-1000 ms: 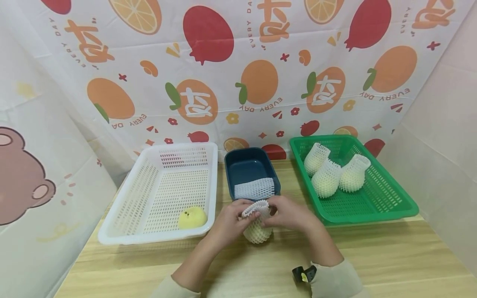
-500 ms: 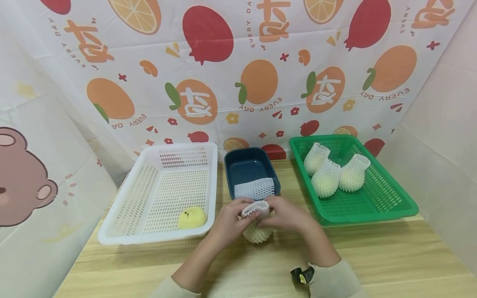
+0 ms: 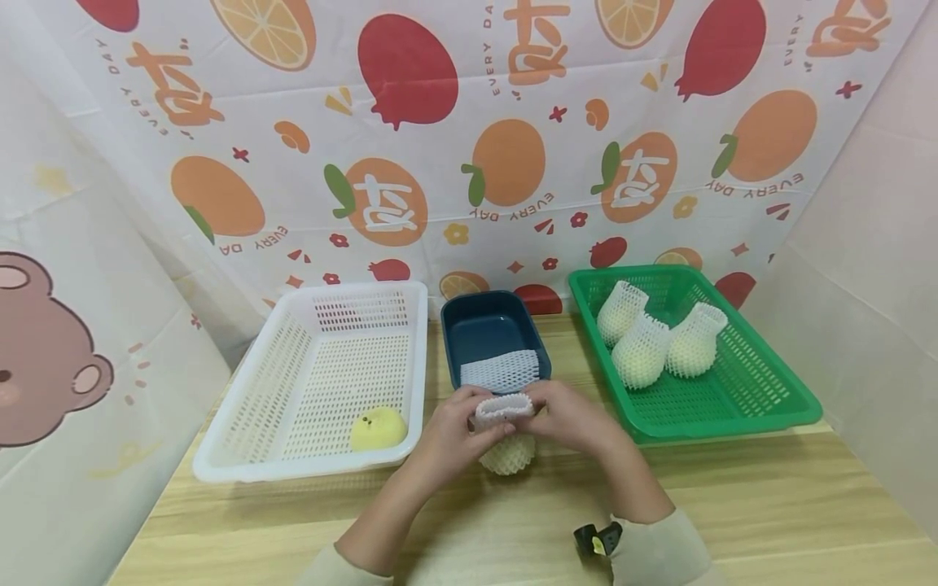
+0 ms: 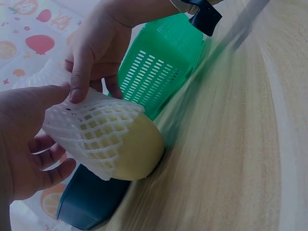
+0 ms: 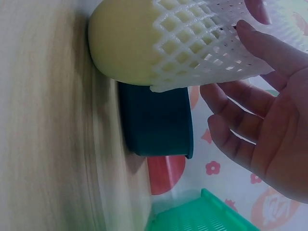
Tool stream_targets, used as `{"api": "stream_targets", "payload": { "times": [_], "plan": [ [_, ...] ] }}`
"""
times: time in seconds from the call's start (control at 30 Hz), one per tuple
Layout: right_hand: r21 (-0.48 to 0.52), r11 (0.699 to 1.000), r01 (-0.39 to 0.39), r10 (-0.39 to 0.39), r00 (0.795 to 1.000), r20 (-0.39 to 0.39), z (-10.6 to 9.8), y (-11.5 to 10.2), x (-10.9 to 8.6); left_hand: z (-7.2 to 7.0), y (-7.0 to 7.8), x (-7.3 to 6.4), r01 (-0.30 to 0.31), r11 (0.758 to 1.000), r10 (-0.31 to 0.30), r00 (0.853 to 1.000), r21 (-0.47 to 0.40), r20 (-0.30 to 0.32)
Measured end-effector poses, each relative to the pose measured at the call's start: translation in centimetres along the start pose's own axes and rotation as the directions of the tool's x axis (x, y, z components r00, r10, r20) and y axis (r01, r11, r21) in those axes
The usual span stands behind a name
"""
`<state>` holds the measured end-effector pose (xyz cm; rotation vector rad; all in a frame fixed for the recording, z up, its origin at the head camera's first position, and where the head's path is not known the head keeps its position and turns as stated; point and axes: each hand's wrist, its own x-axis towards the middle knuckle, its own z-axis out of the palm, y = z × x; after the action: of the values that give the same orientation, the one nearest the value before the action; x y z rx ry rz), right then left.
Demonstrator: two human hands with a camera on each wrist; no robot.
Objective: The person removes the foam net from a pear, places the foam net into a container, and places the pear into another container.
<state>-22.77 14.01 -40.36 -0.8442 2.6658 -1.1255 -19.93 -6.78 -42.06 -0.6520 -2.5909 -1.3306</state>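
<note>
In front of me a yellow round fruit (image 4: 144,149) stands on the table inside a white foam net sleeve (image 3: 506,408). Both wrist views show the mesh around its upper part, with the lower end bare. My left hand (image 3: 449,429) pinches the sleeve's upper part from the left, thumb on the near side. From the right, my right hand (image 3: 563,417) pinches the same upper part, thumb over the mesh and its lower fingers spread in the right wrist view. The sleeve's open rim points up between the hands.
A white basket (image 3: 212,470) on the left holds one bare yellow fruit (image 3: 378,429). Behind my hands, a dark blue bin (image 3: 484,303) contains flat foam netting (image 3: 501,371). At right, a green basket (image 3: 740,425) holds three netted fruits (image 3: 640,358). A printed cloth (image 3: 506,163) hangs behind.
My hands have shifted slightly upward on the sleeve, and its rim has turned from slanted to more level and wider. The right fingers have changed their hold. The baskets and bin stay put.
</note>
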Motion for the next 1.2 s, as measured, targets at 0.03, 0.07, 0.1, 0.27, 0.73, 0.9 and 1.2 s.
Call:
{"api": "stream_targets", "payload": {
  "times": [0.03, 0.07, 0.1, 0.27, 0.73, 0.9, 1.2],
  "plan": [
    [0.0, 1.0, 0.001, -0.001, 1.0, -0.003, -0.1, 0.0, 0.0, 0.0, 0.0, 0.0, 0.006, 1.0, -0.006, 1.0, 0.0, 0.004],
    [0.003, 1.0, 0.002, -0.002, 1.0, -0.005, -0.1, 0.0, -0.1, 0.0, 0.0, 0.0, 0.01, 1.0, -0.01, 1.0, 0.002, 0.006],
    [0.005, 1.0, 0.002, -0.002, 1.0, -0.008, -0.2, 0.0, -0.1, -0.1, 0.0, 0.0, 0.011, 1.0, -0.011, 1.0, 0.003, 0.007],
    [0.035, 0.999, -0.002, 0.002, 1.0, -0.027, -0.5, 0.0, -0.2, -0.1, 0.1, 0.0, -0.003, 1.0, 0.003, 1.0, 0.021, -0.01],
    [0.078, 0.995, -0.062, 0.06, 0.998, 0.028, 0.0, 0.0, 0.0, -0.2, 0.3, 0.0, -0.015, 1.0, 0.013, 0.993, -0.021, -0.119],
    [0.088, 0.993, -0.082, 0.08, 0.997, 0.019, 0.4, -0.2, 0.1, -0.2, 0.4, 0.0, -0.04, 0.998, 0.033, 0.988, -0.044, -0.149],
    [0.089, 0.994, -0.057, 0.059, 0.998, -0.027, 0.7, -0.5, 0.1, -0.3, 0.7, -0.1, -0.101, 0.99, 0.081, 0.977, -0.093, -0.197]
  ]
}}
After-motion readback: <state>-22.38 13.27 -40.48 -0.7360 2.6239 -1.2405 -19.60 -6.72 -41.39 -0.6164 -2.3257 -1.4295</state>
